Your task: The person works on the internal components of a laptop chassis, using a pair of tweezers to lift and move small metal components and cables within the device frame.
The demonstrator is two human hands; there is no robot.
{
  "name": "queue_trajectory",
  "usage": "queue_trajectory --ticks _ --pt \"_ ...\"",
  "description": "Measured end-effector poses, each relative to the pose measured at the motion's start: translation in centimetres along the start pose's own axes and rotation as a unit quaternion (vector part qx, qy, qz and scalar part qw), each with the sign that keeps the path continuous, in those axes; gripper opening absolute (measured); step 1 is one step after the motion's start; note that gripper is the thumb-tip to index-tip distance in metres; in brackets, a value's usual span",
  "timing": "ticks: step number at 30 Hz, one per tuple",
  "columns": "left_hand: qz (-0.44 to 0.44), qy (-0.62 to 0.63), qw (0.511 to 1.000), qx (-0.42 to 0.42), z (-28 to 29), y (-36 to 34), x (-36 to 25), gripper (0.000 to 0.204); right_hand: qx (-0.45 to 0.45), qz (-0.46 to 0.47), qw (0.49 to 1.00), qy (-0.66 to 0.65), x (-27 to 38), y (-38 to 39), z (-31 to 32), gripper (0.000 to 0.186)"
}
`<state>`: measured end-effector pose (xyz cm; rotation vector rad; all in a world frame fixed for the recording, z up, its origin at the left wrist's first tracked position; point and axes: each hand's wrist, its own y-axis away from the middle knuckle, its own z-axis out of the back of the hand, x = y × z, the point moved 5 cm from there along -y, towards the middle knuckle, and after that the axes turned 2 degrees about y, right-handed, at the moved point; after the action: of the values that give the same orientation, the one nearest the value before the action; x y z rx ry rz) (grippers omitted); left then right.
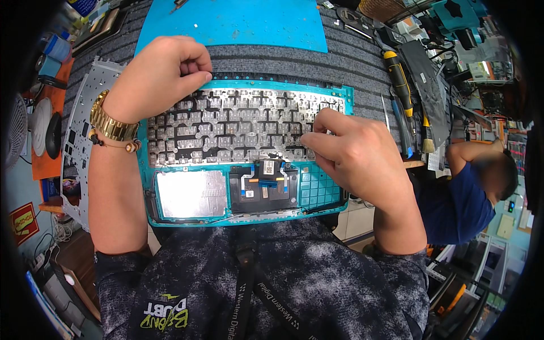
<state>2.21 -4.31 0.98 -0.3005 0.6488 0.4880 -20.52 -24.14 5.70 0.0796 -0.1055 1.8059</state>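
A teal laptop top case (323, 190) lies inner side up at the bench's near edge, against my body. Set in it is the exposed silvery keyboard assembly (243, 127), with rows of clear key pieces and black gaps. Below that sit a bright metal plate (192, 192) and a black touchpad module (263, 201) with short ribbon cables. My left hand (164, 73) is at the case's far left edge, fingers curled and thumb against the index finger. My right hand (357, 150) pinches over the keyboard's right part. Whatever either hand's fingertips grip is hidden or too small to name.
A blue mat (238, 25) lies beyond the case on grey ribbed covering. To the right are a yellow-black screwdriver (398, 73) and a brush (428, 141). A perforated metal panel (85, 119) leans at left. Another person (459, 198) sits at the right.
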Motion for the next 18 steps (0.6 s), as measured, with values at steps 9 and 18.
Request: queue_trajectory --ticks 9,18 --pt "-0.003 -0.004 1.000 -0.001 -0.01 0.02 0.05 0.011 -0.034 0.008 0.999 -0.010 0.27 -0.22 0.00 0.013" --pt "-0.014 0.001 1.000 -0.013 -0.05 0.01 0.18 0.013 -0.024 0.009 1.000 -0.006 -0.34 0.09 0.72 0.025"
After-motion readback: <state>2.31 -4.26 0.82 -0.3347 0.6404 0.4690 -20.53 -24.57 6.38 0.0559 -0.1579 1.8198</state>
